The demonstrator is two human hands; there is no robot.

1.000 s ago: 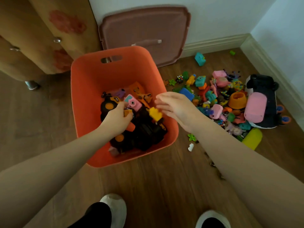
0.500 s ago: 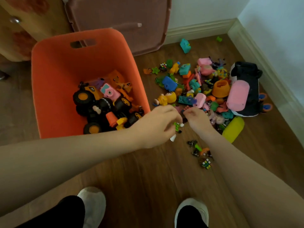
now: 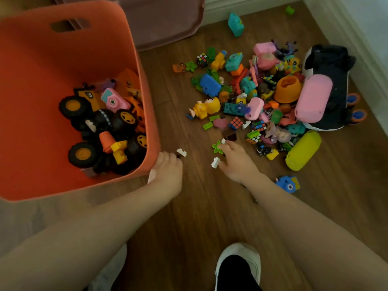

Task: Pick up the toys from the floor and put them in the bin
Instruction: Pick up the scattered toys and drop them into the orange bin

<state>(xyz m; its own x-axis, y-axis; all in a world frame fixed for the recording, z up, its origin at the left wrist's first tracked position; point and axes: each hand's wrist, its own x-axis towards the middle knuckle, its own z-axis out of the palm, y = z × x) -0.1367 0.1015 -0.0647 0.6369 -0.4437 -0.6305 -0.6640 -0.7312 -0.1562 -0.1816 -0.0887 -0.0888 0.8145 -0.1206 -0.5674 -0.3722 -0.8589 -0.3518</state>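
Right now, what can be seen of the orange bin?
The orange bin is a soft-looking, felt-like tub with rounded corners and a slot handle cut into its far wall. It stands upright and open on the wooden floor, left of the toy pile, part-filled with toy trucks. The left hand touches its near right corner.

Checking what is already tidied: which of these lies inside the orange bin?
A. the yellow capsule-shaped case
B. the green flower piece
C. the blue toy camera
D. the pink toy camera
D: the pink toy camera lies among the black-wheeled trucks inside the orange bin; the other three are outside it.
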